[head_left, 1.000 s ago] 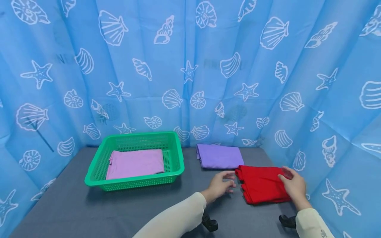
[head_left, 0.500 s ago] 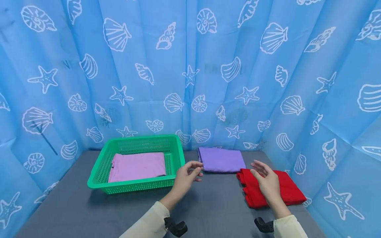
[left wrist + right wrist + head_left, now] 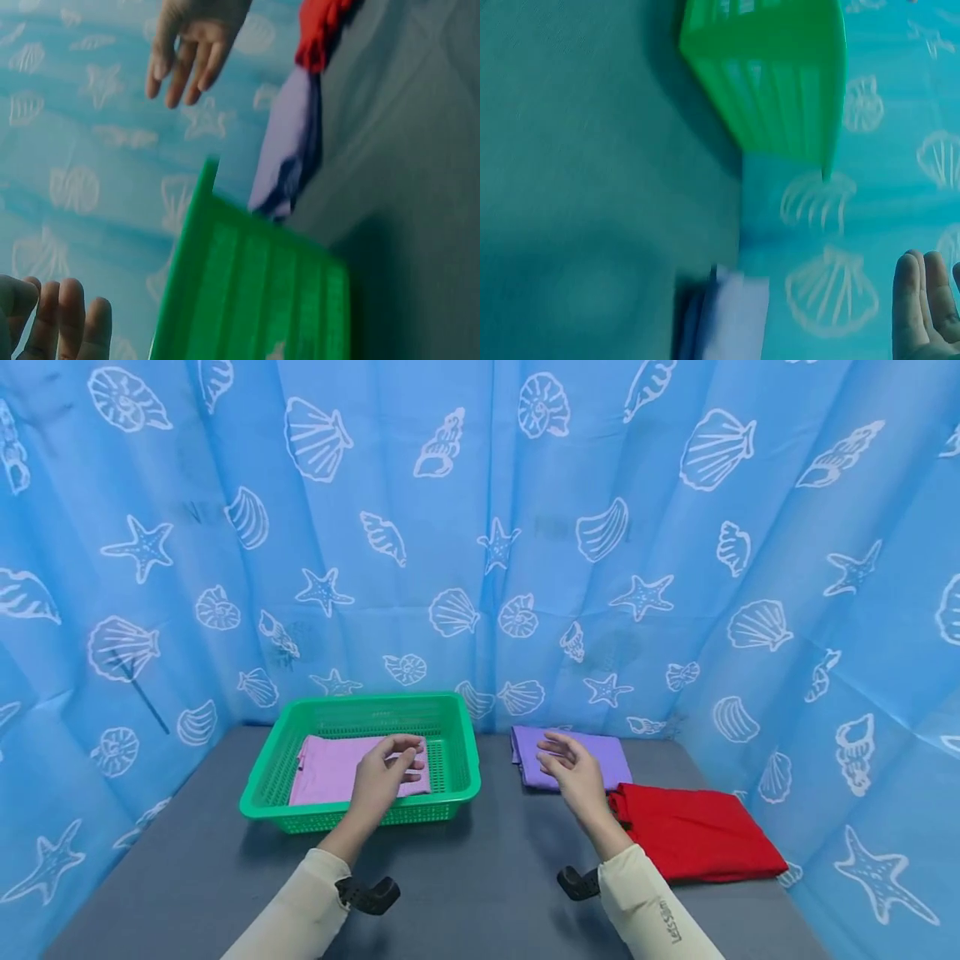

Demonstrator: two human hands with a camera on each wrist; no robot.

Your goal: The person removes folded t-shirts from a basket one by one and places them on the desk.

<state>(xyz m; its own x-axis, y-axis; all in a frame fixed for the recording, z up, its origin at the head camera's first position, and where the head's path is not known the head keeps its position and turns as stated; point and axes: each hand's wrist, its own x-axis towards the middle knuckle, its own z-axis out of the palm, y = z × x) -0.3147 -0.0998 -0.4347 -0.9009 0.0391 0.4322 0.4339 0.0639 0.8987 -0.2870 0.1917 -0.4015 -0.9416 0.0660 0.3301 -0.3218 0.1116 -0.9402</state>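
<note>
In the head view my left hand [image 3: 381,777] hovers over the front of a green plastic basket [image 3: 262,789], its fingers loosely bent and holding nothing. Inside the basket lies a folded pink cloth [image 3: 326,772], partly hidden by that hand. My right hand [image 3: 577,777] is raised with relaxed fingers, overlapping a folded purple cloth [image 3: 607,760] at the back of the table. To the right of that hand lies a folded red cloth [image 3: 705,835]. The left wrist view shows the basket's ribbed side [image 3: 247,292] close by, with the purple cloth [image 3: 283,142] beyond.
The grey tabletop [image 3: 465,893] spreads under everything. A blue curtain [image 3: 465,560] with white shells and starfish hangs right behind the table and along both sides. Black wrist mounts [image 3: 367,895] stick out from both sleeves.
Both hands have swept left, away from the red cloth. The left hand went from beside the red cloth to over the basket; the right left the red cloth's right side. The cloths stay put.
</note>
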